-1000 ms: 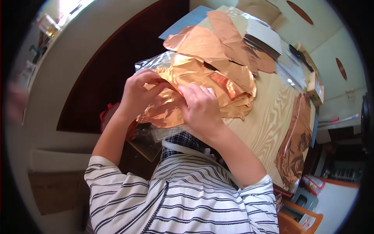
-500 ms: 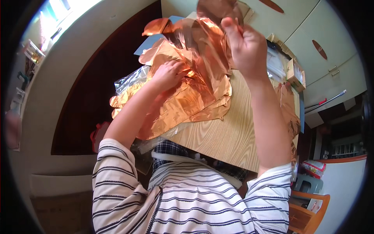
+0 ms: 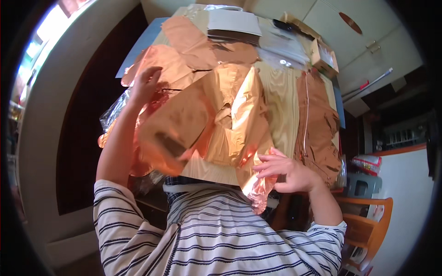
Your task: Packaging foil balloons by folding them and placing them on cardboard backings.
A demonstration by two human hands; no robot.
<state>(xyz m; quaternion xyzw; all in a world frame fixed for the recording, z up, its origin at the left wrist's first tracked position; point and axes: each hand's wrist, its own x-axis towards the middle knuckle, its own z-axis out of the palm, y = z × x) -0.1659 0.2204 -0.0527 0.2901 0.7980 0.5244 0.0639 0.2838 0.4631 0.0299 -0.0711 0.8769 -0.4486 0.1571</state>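
Observation:
A flat, uninflated copper-coloured foil balloon [image 3: 225, 142] lies creased across the near part of the table, its lower right end hanging over the front edge. My right hand [image 3: 290, 174] is at that end, fingers spread and stretched over the foil. The balloon's left part is smeared by motion. Up on the left, my left hand [image 3: 146, 86] hovers by a pile of similar flat foil balloons [image 3: 156, 62], fingers loosely bent and apart, with nothing visible in them.
Another flat copper foil piece [image 3: 317, 129] lies along the table's right side. Farther back are a stack of white cards [image 3: 234, 23], clear plastic bags [image 3: 283, 46] and a small open cardboard box [image 3: 324, 57]. A wooden chair [image 3: 368, 216] stands at the lower right.
My right hand has come down from the far side to the near right edge, and one foil balloon is now spread toward me. My left hand has moved left, off the foil.

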